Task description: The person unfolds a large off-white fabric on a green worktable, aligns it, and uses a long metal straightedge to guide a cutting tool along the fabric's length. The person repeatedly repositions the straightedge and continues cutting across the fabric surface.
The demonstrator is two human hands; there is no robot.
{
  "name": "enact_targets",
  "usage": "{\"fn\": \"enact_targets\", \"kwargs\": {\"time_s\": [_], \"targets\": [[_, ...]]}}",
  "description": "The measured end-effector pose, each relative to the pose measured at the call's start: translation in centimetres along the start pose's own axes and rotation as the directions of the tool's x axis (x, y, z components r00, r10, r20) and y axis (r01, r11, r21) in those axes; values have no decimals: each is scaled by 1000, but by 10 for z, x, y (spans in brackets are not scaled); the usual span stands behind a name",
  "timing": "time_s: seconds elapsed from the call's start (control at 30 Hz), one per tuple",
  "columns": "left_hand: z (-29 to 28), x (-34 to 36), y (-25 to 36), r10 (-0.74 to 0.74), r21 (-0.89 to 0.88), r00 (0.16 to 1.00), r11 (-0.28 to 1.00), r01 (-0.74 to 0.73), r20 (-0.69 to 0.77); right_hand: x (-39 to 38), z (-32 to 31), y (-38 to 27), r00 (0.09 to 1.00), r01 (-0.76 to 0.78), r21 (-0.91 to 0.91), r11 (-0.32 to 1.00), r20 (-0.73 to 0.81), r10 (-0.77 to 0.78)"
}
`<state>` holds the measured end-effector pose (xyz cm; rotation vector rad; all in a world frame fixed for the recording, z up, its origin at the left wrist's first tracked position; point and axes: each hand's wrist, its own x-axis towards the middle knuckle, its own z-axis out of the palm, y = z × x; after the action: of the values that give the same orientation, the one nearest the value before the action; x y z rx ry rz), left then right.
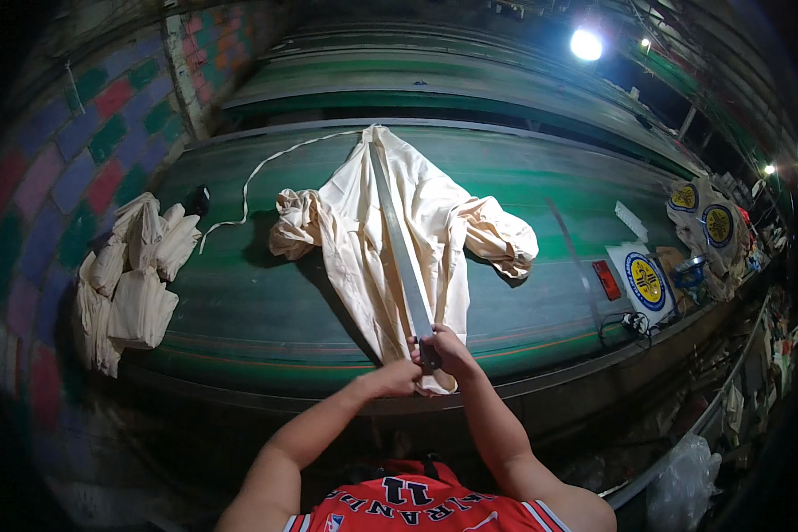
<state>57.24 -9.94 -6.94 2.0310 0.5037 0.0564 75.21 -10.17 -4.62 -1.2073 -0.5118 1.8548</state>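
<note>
At the front edge of the table, the right hand is gripping a metal bar; whether the left hand is gripping, I cannot tell. Cream cloth is spanning front to rear edge.

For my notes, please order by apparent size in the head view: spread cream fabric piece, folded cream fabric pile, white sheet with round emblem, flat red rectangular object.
Spread cream fabric piece
Folded cream fabric pile
White emblem sheet
Red rectangular object
</note>
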Motion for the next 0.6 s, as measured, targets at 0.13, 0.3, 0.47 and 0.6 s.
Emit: {"fn": "enact_targets", "kwargs": {"time_s": [0.13, 0.3, 0.47, 0.6], "targets": [[-61, -25, -40, -179, 49, 920, 977, 209, -349, 2, -11, 27, 996, -83, -80, 993, 30, 85], [-143, -41, -105, -317, -101, 468, 897, 429, -825, 14, 1, 37, 994, -38, -154, 987, 92, 53], [-216, -47, -146, -155, 44, 306, 830, 556, -939, 41, 27, 46, 1000, 16, -209, 978, 5, -15], [-258, -29, -152, -105, 315, 536, 709, 631, -838, 65, 42, 44, 995, -59, -200, 978, 66, 73]]}}
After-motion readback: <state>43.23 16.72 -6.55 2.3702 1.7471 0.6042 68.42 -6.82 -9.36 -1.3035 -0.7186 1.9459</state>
